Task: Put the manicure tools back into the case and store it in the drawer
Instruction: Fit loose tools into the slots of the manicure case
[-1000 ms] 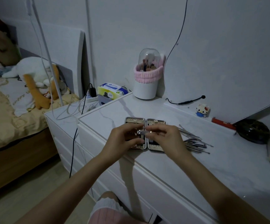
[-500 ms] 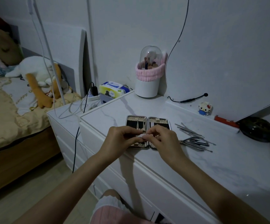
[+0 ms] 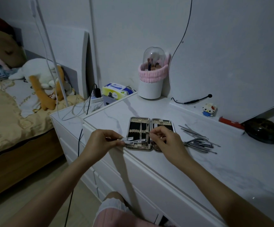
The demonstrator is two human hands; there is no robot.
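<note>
The manicure case lies open flat on the white dresser top, showing black lining and elastic loops. My left hand pinches a silver nail clipper and holds it over the lower part of the case's left half. My right hand hovers over the case's right half, fingers curled, thumb and forefinger close together at the case's middle; whether they pinch anything is hidden. A pile of loose metal tools lies on the dresser top just right of the case.
A white brush holder with a pink band and clear dome stands at the back. A small block figure, a red item and a dark round dish sit at the right. Tissue packs, cables and a bed are at the left.
My hands have parted: the left has drawn the nail clipper leftward over the case's left half, and the right has stayed over the right half. The view has shifted slightly.
</note>
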